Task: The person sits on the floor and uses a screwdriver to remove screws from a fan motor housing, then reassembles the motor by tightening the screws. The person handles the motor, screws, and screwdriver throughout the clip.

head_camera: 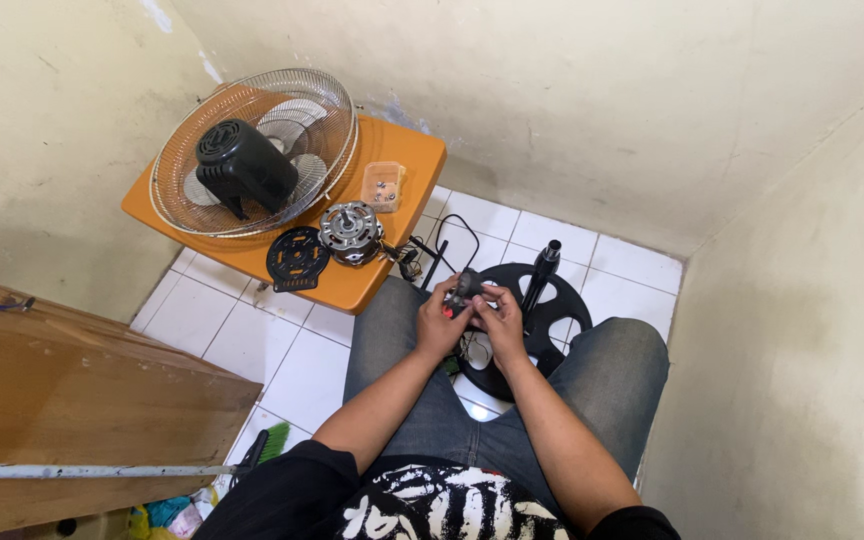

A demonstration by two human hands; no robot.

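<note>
Fingers of both hands close around a small dark part (468,287) just above the picture's centre, over the lap, and they cover most of it, so its exact shape is hard to make out; a speck of red shows at its nine o'clock edge. The left hand (440,318) wraps it from nine o'clock with fingers curled shut on it, the right hand (500,318) pinches it from three o'clock, fingertips pressed to its top. Thin black wires (434,250) trail from about it toward eleven o'clock, up to the tabletop (407,150), an orange, smooth, rounded slab.

On that slab, at ten o'clock from the hands, lies a round metal motor (350,232) with a copper-and-steel look (its shaft points up), and touching it at its nine o'clock side a flat black slotted disc (298,257). Farther out at eleven o'clock rests a chrome wire fan guard (254,150), pale blades visible through it, with a glossy black motor housing (244,163) sitting on top. A small clear plastic tub (383,184) holds tiny bits too small to tell.

Below the hands, between the denim-covered knees, a black spoked fan base (556,310) with an upright pole (542,272) stands on white floor tiles (297,370), partly hidden by the wrists. At eight o'clock a wooden board (82,400) runs out of frame.
</note>
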